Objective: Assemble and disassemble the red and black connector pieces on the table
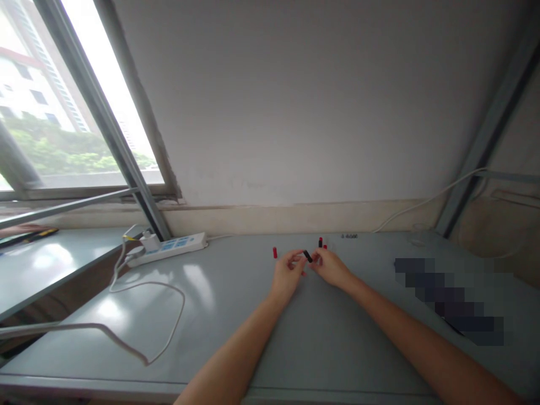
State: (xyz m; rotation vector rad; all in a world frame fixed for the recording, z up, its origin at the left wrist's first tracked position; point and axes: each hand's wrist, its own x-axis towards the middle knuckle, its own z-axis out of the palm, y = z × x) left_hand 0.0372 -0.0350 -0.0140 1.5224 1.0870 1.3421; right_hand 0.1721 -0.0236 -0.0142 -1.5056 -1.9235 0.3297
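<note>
In front of me, just above the tabletop, a small black tube [307, 256], shaped like a lipstick, is tilted between my two hands. My right hand [331, 266] pinches it at its lower right side. The fingers of my left hand [288, 273] are bent and meet it from the left, at its upper end. Just beyond my left hand stands a short red cylinder [275, 252] on the table. Behind my right hand there is a red-and-black tube [320, 242] upright, with another red piece [324, 247] beside it, partly hidden by the hand.
A white power strip [185, 244] with a plugged-in adapter lies at the back left of the grey table [228, 337]. Its white cable [145, 360] loops across the left side. A clear round item [417, 236] sits at the back right, and a blurred dark object [451, 304] lies nearer.
</note>
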